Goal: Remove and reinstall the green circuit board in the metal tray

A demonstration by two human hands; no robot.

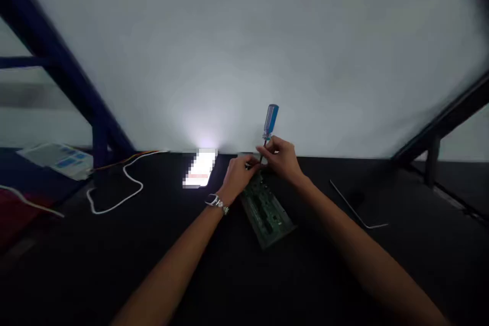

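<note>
A green circuit board (pixel 267 214) lies slanted on the black table. My right hand (pixel 281 158) pinches the shaft of a screwdriver (pixel 271 119), whose blue and clear handle points up. The screwdriver's tip is hidden among my fingers at the board's far end. Beside it, my left hand (pixel 240 172) is closed at the same end of the board, fingertips close to the shaft; what it holds is too small to make out. A silver watch or bracelet is on my left wrist.
A bright, lit screen (pixel 200 168) stands left of my left hand. A white cable (pixel 118 206) and printed papers (pixel 63 159) lie farther left. On the right is a bent metal rod (pixel 353 210). A pale wall (pixel 244 51) rises behind, between dark frame bars.
</note>
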